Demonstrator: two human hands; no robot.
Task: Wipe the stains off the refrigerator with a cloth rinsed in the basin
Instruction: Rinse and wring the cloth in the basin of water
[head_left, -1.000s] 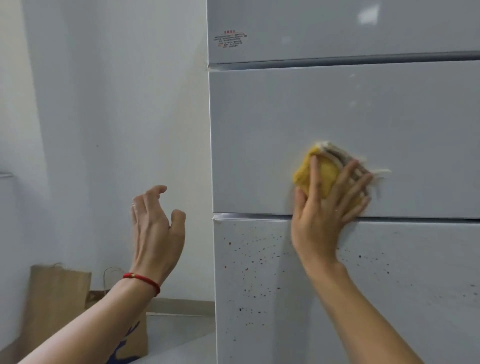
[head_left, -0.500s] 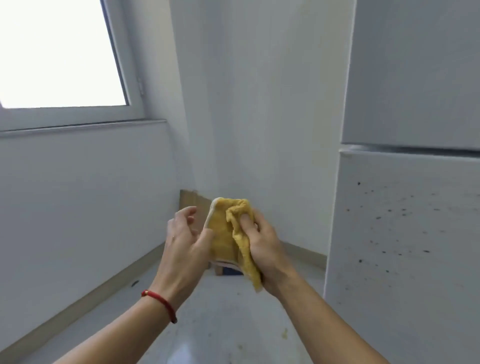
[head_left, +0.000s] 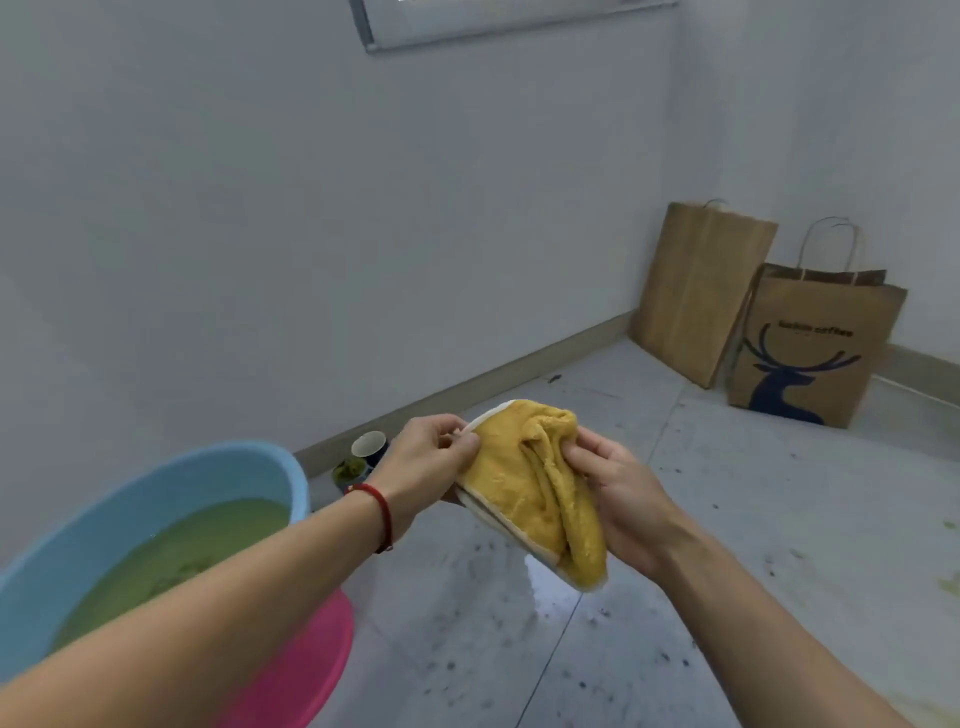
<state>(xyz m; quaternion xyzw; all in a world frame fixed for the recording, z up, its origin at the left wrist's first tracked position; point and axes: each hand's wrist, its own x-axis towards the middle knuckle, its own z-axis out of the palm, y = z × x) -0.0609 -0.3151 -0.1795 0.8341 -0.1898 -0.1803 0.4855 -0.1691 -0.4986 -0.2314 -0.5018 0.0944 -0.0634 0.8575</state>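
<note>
Pale walls meet a speckled grey floor (head_left: 727, 519). At the floor's left edge, one blue basin (head_left: 156, 483) of murky green water sits on a pink basin (head_left: 306, 670). Beyond it, two small cups (head_left: 363, 454) stand by the skirting. Both hands grip one yellow cloth (head_left: 530, 488) in mid-air: left hand (head_left: 426, 462) pinching its edge, right hand (head_left: 618, 499) clutching the folds. Two paper bags (head_left: 753, 312) lean in the far corner, one with a blue deer, its lettering too blurred to read.
</note>
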